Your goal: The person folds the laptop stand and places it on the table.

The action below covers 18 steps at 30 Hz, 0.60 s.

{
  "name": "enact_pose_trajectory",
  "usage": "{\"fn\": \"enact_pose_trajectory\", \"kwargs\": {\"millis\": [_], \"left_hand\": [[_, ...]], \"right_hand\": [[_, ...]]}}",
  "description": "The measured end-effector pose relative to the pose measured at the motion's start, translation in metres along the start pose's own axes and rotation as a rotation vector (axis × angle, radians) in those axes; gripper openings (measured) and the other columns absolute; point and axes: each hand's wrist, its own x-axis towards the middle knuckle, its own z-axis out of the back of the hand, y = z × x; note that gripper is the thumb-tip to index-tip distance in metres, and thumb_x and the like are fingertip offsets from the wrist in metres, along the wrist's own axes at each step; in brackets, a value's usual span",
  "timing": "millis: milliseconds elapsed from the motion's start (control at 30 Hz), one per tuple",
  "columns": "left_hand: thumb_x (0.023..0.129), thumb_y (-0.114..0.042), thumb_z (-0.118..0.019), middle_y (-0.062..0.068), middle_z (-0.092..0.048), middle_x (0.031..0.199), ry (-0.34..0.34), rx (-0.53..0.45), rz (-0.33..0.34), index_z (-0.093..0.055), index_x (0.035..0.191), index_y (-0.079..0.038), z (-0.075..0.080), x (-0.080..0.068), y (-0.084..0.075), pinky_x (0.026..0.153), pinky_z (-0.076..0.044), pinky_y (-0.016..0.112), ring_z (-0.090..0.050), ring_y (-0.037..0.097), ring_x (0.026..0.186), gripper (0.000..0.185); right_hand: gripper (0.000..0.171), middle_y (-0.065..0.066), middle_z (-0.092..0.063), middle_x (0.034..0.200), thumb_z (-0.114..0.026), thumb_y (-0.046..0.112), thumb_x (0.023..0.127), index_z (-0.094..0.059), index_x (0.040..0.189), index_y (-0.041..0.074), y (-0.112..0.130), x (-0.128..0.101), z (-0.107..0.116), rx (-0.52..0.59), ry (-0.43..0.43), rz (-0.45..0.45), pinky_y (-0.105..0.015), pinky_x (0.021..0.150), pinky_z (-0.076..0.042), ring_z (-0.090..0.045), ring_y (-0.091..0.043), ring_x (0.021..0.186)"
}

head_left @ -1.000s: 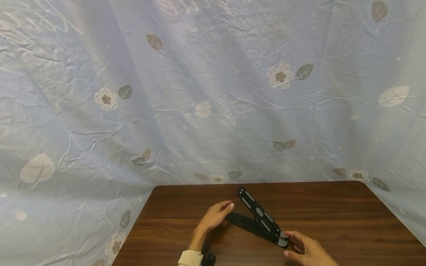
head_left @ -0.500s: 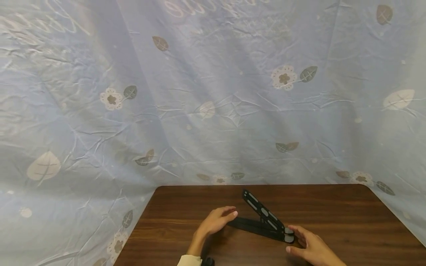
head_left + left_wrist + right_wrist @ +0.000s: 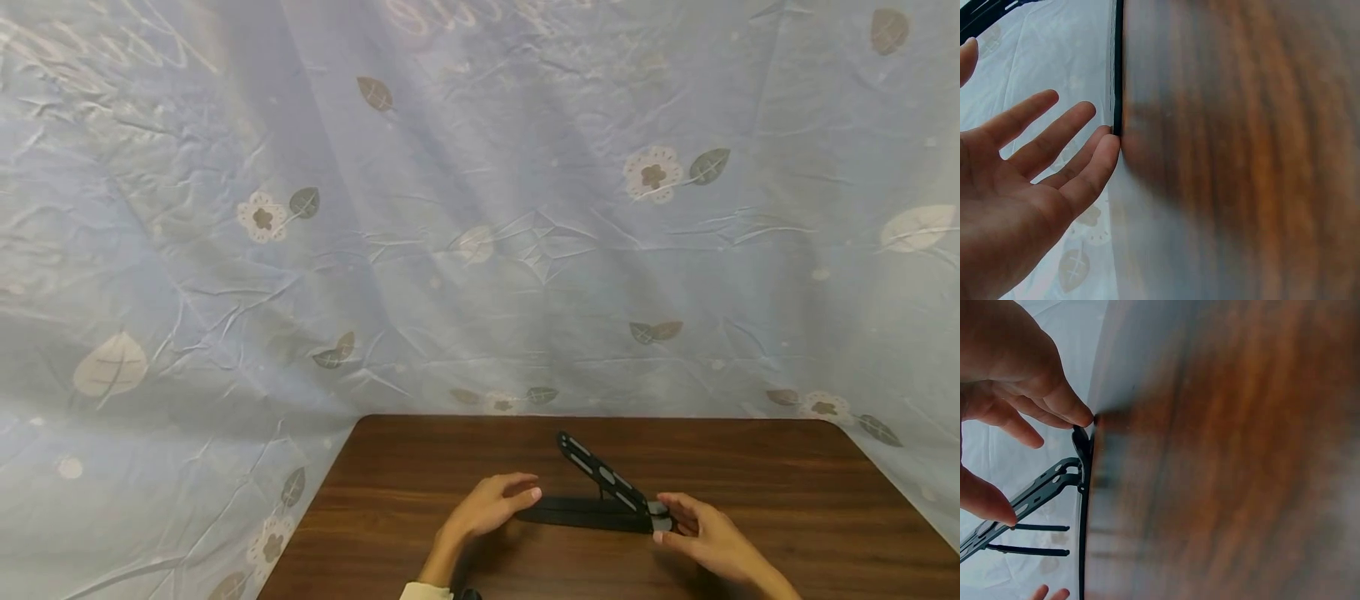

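A black folding stand [image 3: 600, 500] lay near the middle of the dark wooden table [image 3: 787, 500], its base flat and its slotted upper arm tilted up toward the far left. The left hand [image 3: 491, 508] rested with straight, relaxed fingers touching the base's left end. The right hand [image 3: 697, 533] pinched the hinge end at the right. The raised arm could probably snap down on a fingertip, or the base skid on the smooth wood if the left hand's press slackened.
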Motion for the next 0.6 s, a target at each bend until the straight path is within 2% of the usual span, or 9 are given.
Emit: {"fn": "enact_pose_trajectory", "kwargs": {"millis": [167, 333, 600], "left_hand": [[0.107, -0.056, -0.057, 0.014, -0.067, 0.149, 0.024, 0.013, 0.012, -0.061, 0.150, -0.008, 0.000, -0.003, -0.007, 0.114, -0.052, 0.061, -0.062, 0.040, 0.139, 0.064], [0.107, -0.053, -0.059, 0.014, -0.070, 0.145, 0.047, 0.028, 0.011, -0.061, 0.150, -0.007, -0.001, -0.008, -0.013, 0.110, -0.056, 0.057, -0.066, 0.039, 0.134, 0.063], [0.104, -0.057, -0.061, 0.009, -0.074, 0.139, 0.075, 0.083, 0.050, -0.064, 0.149, -0.013, -0.005, -0.013, -0.017, 0.106, -0.059, 0.055, -0.071, 0.035, 0.127, 0.062]], "right_hand": [[0.077, -0.042, -0.041, 0.160, -0.075, 0.027, 0.102, -0.039, 0.155, -0.016, 0.001, 0.006, 0.001, -0.033, -0.036, -0.014, -0.046, 0.110, -0.057, -0.045, -0.060, 0.146], [0.078, -0.039, -0.044, 0.160, -0.077, 0.028, 0.100, -0.042, 0.155, -0.014, 0.001, 0.013, 0.001, -0.056, -0.069, -0.018, -0.049, 0.113, -0.055, -0.048, -0.057, 0.147], [0.079, -0.038, -0.044, 0.160, -0.078, 0.030, 0.100, -0.042, 0.155, -0.013, -0.003, 0.021, 0.000, -0.065, -0.076, -0.013, -0.053, 0.115, -0.052, -0.046, -0.057, 0.148]]}}
